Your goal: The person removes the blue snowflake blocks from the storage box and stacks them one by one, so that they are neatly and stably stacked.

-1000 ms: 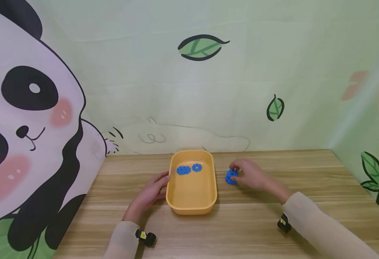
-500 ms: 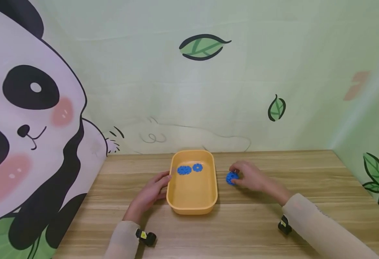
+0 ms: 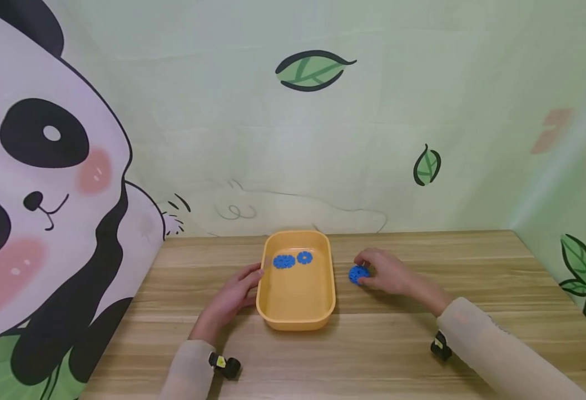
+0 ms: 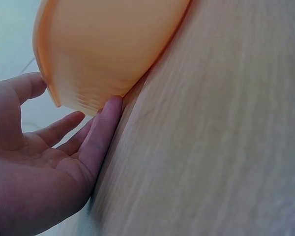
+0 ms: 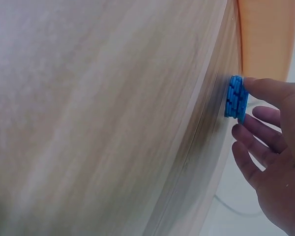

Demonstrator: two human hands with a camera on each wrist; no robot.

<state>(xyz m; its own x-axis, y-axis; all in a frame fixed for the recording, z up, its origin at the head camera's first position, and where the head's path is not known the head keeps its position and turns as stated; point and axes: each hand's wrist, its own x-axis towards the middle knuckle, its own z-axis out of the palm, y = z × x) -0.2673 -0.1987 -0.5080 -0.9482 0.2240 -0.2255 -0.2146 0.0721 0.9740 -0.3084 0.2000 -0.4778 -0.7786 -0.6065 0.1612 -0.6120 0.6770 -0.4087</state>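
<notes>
A yellow plastic tray (image 3: pixel 298 300) stands on the table, with several blue snowflake discs (image 3: pixel 284 261) lying flat near its far end, one (image 3: pixel 304 258) apart from the others. My left hand (image 3: pixel 234 294) rests against the tray's left side, thumb at the rim and fingers extended along the outer wall in the left wrist view. To the tray's right, my right hand (image 3: pixel 385 272) pinches a small stack of blue snowflake discs (image 5: pixel 234 97) between thumb and fingers. That stack sits on the tabletop, its layers showing edge-on in the right wrist view; the fingers partly cover it from the head view.
The wood-grain table (image 3: pixel 398 344) ends at a backdrop cloth (image 3: pixel 223 139) printed with leaves and a large panda (image 3: pixel 48 194). Small black cameras are strapped to both wrists.
One second ago a disc stood tilted above the others at the right hand; now the discs lie together as a flat stack. The left hand and tray have stayed put.
</notes>
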